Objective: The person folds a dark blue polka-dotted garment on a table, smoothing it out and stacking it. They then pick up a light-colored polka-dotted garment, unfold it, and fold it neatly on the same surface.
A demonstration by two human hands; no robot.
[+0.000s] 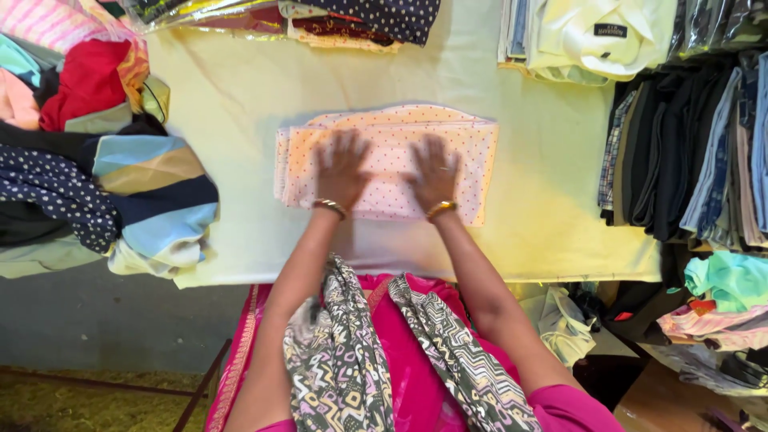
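Observation:
A folded pink cloth with small dots (472, 148) lies flat in the middle of the pale yellow table (240, 96). My left hand (342, 170) presses flat on its left half, fingers spread. My right hand (433, 172) lies flat on its middle, fingers spread too. Both wrists wear gold bangles. Neither hand grips anything. The hands look blurred from motion.
A heap of folded and loose clothes (88, 160) covers the table's left side, with a striped blue and tan piece on top. Folded shirts (600, 36) and a row of stacked dark garments (688, 144) stand at the right. More dotted cloths (352, 20) lie at the far edge.

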